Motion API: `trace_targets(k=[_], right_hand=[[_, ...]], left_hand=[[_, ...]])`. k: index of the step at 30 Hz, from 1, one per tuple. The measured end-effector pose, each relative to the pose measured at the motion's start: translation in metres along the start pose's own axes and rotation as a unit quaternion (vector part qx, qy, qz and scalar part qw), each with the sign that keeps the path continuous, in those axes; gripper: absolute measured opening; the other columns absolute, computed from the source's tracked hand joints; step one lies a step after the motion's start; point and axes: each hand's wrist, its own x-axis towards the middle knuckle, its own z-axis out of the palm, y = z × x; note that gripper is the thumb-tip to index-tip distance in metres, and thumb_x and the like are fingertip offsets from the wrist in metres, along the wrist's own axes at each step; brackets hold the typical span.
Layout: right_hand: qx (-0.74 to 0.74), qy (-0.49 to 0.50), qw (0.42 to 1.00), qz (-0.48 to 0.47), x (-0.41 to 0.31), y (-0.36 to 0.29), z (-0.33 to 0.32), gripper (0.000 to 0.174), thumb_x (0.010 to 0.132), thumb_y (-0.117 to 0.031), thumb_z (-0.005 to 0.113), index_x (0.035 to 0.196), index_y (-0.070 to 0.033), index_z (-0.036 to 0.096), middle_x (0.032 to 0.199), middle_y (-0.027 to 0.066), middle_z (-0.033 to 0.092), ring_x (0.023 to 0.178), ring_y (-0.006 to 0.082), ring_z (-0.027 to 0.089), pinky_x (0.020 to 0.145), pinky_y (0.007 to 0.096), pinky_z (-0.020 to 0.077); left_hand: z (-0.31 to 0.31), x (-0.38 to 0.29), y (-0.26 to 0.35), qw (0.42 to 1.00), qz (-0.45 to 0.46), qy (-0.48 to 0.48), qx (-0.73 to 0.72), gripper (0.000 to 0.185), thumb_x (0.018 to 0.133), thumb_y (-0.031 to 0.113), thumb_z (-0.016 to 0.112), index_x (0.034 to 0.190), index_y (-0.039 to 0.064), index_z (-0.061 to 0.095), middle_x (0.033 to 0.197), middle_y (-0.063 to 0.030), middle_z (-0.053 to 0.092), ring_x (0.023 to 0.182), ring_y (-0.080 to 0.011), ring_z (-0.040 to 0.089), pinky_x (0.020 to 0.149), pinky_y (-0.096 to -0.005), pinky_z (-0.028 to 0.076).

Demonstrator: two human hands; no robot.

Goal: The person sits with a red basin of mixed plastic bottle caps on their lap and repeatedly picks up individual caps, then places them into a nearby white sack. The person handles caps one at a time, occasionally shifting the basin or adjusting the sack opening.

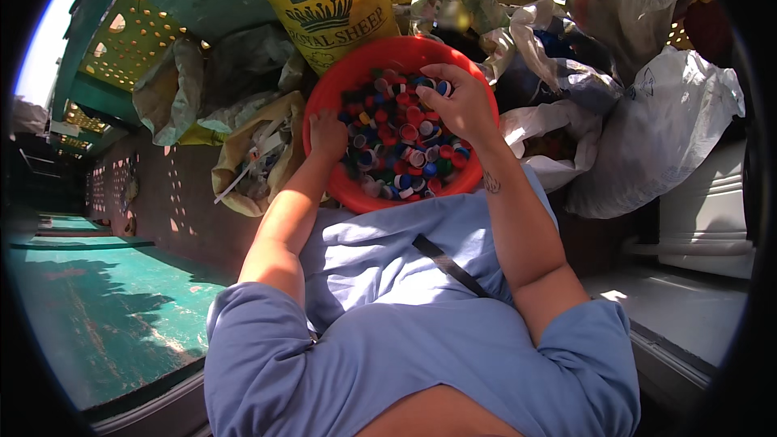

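A red plastic basin sits against my lap, holding a heap of plastic bottle caps in red, blue, white, green and other colours. My right hand is over the basin's upper right part. Between its thumb and fingers is a blue-and-white bottle cap, and other caps show just beside the fingertips. At the left side of the basin, my left hand touches the rim with its fingers bent. Whether those fingers grip the rim or a cap is hidden by shadow and the back of the hand.
A yellow printed sack stands behind the basin. An open sack of plastic scraps is at its left. Several filled bags crowd the right, including a large white sack. Yellow perforated panels and a green ledge lie farther left.
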Motion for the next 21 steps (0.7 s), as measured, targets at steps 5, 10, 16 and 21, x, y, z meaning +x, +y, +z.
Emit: trace_targets(k=[5, 10, 16, 21], right_hand=[[-0.022, 0.002, 1.000, -0.001, 0.004, 0.012, -0.005, 0.036, 0.080, -0.021, 0.072, 0.111, -0.003, 0.067, 0.102, 0.0102, 0.069, 0.095, 0.0196, 0.064, 0.084, 0.0305, 0.0495], [-0.037, -0.004, 0.999, 0.003, 0.010, 0.014, -0.007, 0.036, 0.080, -0.020, 0.073, 0.111, -0.004, 0.067, 0.101, 0.0084, 0.070, 0.093, 0.0157, 0.065, 0.084, 0.0280, 0.0490], [-0.021, -0.011, 0.999, 0.040, 0.015, 0.012, -0.015, 0.038, 0.078, -0.023, 0.074, 0.111, -0.003, 0.067, 0.102, 0.0104, 0.070, 0.092, 0.0187, 0.065, 0.083, 0.0303, 0.0498], [-0.008, -0.006, 0.999, 0.030, 0.016, 0.018, -0.019, 0.041, 0.076, -0.025, 0.073, 0.110, -0.003, 0.067, 0.105, 0.0138, 0.069, 0.087, 0.0243, 0.065, 0.080, 0.0339, 0.0509]], left_hand=[[0.004, 0.012, -0.006, 0.996, -0.067, 0.044, -0.039, 0.021, 0.077, 0.025, 0.065, 0.090, 0.011, 0.074, 0.109, -0.0092, 0.060, 0.110, -0.0291, 0.052, 0.090, -0.0448, 0.042], [-0.005, 0.040, -0.027, 0.942, -0.137, 0.167, -0.256, 0.029, 0.072, 0.033, 0.075, 0.089, 0.011, 0.073, 0.109, -0.0110, 0.059, 0.106, -0.0332, 0.054, 0.088, -0.0419, 0.049], [-0.012, 0.064, -0.004, 0.940, -0.174, 0.127, -0.266, 0.024, 0.073, 0.033, 0.076, 0.085, 0.012, 0.074, 0.110, -0.0109, 0.057, 0.107, -0.0327, 0.053, 0.089, -0.0420, 0.048], [-0.015, 0.067, 0.003, 0.967, -0.134, 0.092, -0.197, 0.028, 0.073, 0.034, 0.076, 0.091, 0.012, 0.073, 0.112, -0.0092, 0.056, 0.109, -0.0308, 0.052, 0.091, -0.0435, 0.046]])
